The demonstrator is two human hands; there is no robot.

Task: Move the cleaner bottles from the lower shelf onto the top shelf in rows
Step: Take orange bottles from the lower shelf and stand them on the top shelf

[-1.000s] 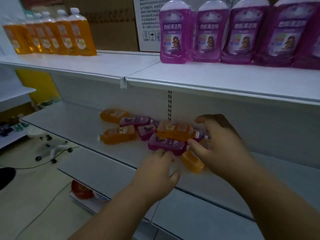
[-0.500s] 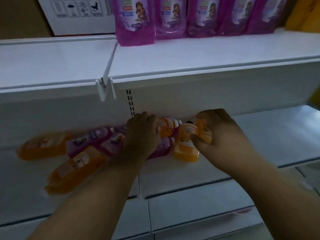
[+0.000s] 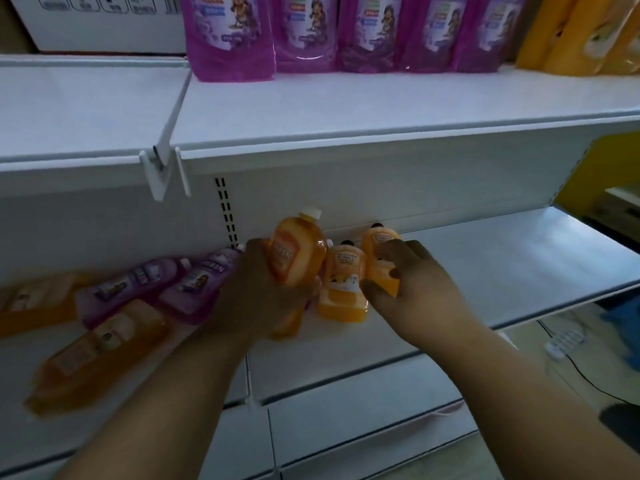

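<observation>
My left hand (image 3: 256,299) grips an orange cleaner bottle (image 3: 298,254), tilted up with its white cap toward the back panel. My right hand (image 3: 412,289) holds a smaller orange bottle (image 3: 379,244) with a dark cap. Between the hands another small orange bottle (image 3: 343,285) lies on the lower shelf (image 3: 502,258). Left of my left hand lie two purple bottles (image 3: 138,282) (image 3: 201,282) and more orange bottles (image 3: 100,348). On the top shelf (image 3: 381,102) a row of purple bottles (image 3: 301,32) stands at the back.
A white carton (image 3: 104,22) stands at the top shelf's back left, and orange bottles (image 3: 581,32) at its far right. A shelf divider clip (image 3: 162,168) juts from the top shelf's front edge. Lower shelves (image 3: 346,427) and floor cables (image 3: 568,341) lie below.
My left hand has taken an orange bottle and raised it off the pile. My right hand has shifted its hold on the small orange bottle. The view moved slightly right.
</observation>
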